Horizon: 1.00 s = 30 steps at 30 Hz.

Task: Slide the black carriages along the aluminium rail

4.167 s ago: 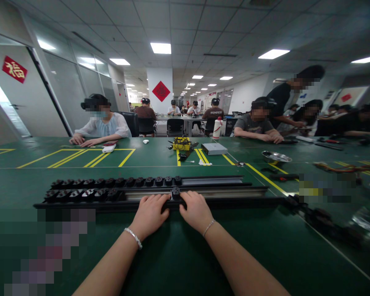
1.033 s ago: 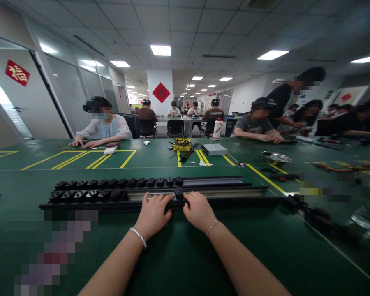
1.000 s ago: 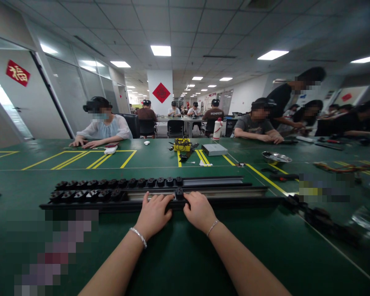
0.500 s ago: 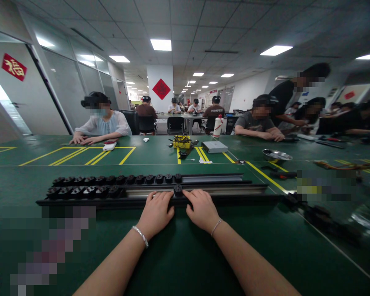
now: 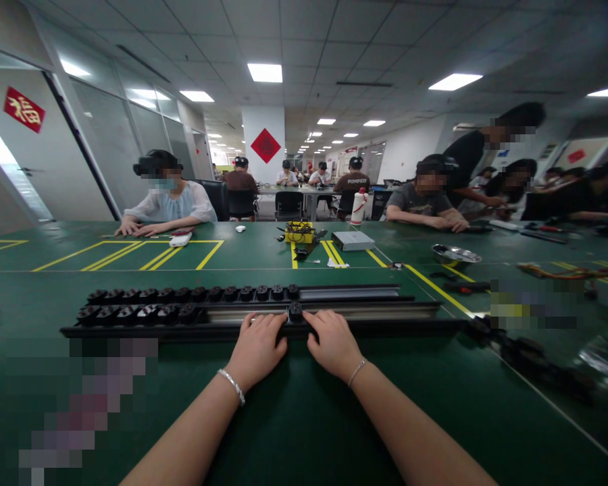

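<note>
Two long black rails lie side by side across the green table. A single black socket module sits in the near rail, with bare metal channel on both sides of it. My left hand presses its fingertips to the module's left side, fingers curved over the rail's front edge. On the right side of the same module rest the fingertips of my right hand, its thumb at the rail's front wall. Several more socket modules fill the left end of the near rail; another row occupies the far rail.
More black pieces lie to the right, near a steel bowl. Beyond the rails stand a yellow box with cables, a grey box and a white bottle. Co-workers sit across the table.
The socket module between my hands has shifted very slightly to the right, my fingertips staying against it. Everything else looks the same.
</note>
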{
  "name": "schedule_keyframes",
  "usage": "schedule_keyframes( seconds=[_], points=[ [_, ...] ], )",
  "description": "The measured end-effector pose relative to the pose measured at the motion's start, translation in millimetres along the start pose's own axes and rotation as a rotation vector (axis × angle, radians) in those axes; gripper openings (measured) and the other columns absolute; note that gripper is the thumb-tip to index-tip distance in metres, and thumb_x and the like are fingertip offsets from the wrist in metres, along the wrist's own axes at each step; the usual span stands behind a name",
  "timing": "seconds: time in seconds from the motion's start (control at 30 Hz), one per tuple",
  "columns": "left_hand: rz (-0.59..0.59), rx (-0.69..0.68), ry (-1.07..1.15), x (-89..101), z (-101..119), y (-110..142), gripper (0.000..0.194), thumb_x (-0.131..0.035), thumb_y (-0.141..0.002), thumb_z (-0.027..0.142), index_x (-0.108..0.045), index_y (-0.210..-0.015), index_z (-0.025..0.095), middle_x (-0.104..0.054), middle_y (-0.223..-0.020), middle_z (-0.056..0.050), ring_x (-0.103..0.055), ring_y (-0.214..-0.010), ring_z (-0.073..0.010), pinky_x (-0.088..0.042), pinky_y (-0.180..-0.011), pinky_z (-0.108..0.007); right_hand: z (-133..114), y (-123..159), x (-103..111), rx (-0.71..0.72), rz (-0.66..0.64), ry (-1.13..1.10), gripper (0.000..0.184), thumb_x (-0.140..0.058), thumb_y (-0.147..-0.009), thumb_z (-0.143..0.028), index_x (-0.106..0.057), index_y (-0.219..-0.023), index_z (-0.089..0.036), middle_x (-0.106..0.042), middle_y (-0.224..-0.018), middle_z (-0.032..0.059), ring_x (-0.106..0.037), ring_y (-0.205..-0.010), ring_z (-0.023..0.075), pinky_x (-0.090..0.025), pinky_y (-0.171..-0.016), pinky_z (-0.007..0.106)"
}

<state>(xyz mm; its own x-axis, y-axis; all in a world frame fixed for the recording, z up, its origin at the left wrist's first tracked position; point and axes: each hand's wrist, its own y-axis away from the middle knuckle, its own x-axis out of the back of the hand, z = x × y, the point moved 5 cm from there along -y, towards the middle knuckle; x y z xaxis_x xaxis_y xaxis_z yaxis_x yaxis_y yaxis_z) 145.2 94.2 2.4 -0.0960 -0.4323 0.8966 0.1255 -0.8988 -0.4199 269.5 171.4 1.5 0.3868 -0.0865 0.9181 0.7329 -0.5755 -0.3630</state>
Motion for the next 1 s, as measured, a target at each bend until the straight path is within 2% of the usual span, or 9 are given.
schedule_keyframes(
  seconds=[1.0],
  points=[
    [-0.006,0.015,-0.011,2.1,3.0,-1.3,0.039,-0.046,-0.078,0.025,-0.05,-0.116,0.027,-0.062,-0.106,-0.002,-0.052,-0.099,-0.0195,-0.025,-0.097,-0.041,2.2,-0.3,-1.8,0.004,0.022,-0.023,0.042,-0.044,-0.078,-0.019,-0.051,-0.12,-0.017,-0.058,-0.104,0.0068,-0.046,-0.1,0.0186,-0.031,-0.091,0.031]
  ],
)
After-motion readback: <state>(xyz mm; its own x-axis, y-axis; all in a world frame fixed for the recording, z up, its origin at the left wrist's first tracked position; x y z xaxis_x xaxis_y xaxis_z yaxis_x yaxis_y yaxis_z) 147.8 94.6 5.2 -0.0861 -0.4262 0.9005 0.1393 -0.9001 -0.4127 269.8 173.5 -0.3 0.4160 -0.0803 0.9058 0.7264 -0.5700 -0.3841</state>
